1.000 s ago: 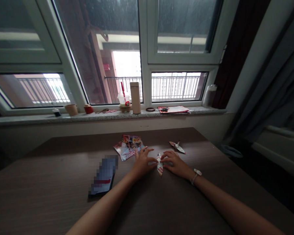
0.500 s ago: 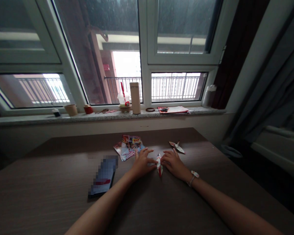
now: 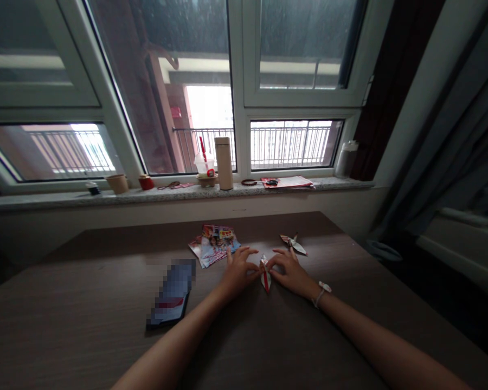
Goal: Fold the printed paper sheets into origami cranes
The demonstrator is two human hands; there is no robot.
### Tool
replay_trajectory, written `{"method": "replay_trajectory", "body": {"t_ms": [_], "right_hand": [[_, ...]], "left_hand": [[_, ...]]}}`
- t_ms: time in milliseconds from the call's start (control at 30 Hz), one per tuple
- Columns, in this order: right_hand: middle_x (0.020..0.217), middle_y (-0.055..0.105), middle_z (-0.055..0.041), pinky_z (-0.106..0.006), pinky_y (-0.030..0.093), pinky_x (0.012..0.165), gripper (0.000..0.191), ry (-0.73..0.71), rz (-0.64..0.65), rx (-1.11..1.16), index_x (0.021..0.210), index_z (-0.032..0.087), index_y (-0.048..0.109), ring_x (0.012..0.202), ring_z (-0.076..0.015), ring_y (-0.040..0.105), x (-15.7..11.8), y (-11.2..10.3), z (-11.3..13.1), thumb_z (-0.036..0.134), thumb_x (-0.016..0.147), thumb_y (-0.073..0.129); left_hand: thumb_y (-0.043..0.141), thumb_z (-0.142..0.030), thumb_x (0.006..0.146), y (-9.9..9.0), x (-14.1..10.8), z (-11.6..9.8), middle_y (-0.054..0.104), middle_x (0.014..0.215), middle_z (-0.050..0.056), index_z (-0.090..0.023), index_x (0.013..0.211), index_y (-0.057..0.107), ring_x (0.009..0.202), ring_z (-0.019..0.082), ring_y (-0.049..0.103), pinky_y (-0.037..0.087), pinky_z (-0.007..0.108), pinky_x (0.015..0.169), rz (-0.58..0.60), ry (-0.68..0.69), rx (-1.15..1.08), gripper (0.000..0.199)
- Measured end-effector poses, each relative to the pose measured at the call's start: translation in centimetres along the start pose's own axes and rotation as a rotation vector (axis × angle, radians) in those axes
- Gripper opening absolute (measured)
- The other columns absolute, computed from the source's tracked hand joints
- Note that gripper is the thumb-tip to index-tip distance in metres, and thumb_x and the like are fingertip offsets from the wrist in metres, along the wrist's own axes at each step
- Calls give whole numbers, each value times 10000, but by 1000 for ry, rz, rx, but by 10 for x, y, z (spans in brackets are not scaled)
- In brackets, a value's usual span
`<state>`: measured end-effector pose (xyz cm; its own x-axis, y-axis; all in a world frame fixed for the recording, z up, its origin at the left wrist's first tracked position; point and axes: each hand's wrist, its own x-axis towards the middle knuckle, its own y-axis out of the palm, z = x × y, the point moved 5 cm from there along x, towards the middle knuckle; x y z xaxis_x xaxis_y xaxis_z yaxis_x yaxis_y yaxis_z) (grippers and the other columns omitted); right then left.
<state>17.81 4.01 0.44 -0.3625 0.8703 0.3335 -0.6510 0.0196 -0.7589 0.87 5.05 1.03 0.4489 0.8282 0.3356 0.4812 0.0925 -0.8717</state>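
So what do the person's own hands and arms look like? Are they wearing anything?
The left hand and the right hand are both bare, with no gloves, and no sleeves show. The right wrist has a thin, pale bracelet with a chunky whitish piece on it. Nothing shows on the left wrist. Any rings would be too small to make out.

Daylight enters through white-framed windows [image 3: 238, 97] above a stone sill [image 3: 179, 192], beside a gray curtain [image 3: 443, 119].
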Motion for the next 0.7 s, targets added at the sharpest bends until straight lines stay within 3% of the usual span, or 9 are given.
{"method": "replay_trajectory", "body": {"t_ms": [167, 333, 533, 700], "right_hand": [[1049, 741, -4, -602, -12, 1164, 109, -16, -13, 6, 877, 299, 741, 1319, -291, 435, 1, -3, 1, 344, 866, 642], [1098, 716, -25, -597, 34, 1151, 146, 62, -2, 6, 897, 269, 727, 1326, -289, 411, 4, 1, -3, 349, 892, 605], [1144, 668, -57, -657, -6, 1122, 190, 147, 37, 0, 881, 243, 711, 1352, -319, 344, 7, 10, -10, 363, 908, 567], [1121, 675, -44, -605, 74, 1131, 177, 185, -12, 18, 833, 245, 720, 1341, -311, 343, 7, 10, -16, 365, 882, 599]], "left_hand": [[663, -322, 866, 0, 1, -2, 570, 1385, 46, -292, 836, 782, 1349, 316, 397, 54, 707, 1140, -20, -29, -14, 127], [630, -300, 890, 5, 6, -2, 571, 1383, 35, -265, 857, 769, 1356, 294, 378, 77, 680, 1150, -36, -83, -8, 147], [623, -273, 882, 11, 7, -2, 502, 1460, 60, -244, 876, 754, 1387, 314, 348, 49, 706, 1138, -21, -102, 18, 133], [652, -265, 856, 8, 5, -4, 449, 1510, 47, -260, 856, 748, 1412, 322, 324, 58, 737, 1117, -16, -158, 40, 96]]}}
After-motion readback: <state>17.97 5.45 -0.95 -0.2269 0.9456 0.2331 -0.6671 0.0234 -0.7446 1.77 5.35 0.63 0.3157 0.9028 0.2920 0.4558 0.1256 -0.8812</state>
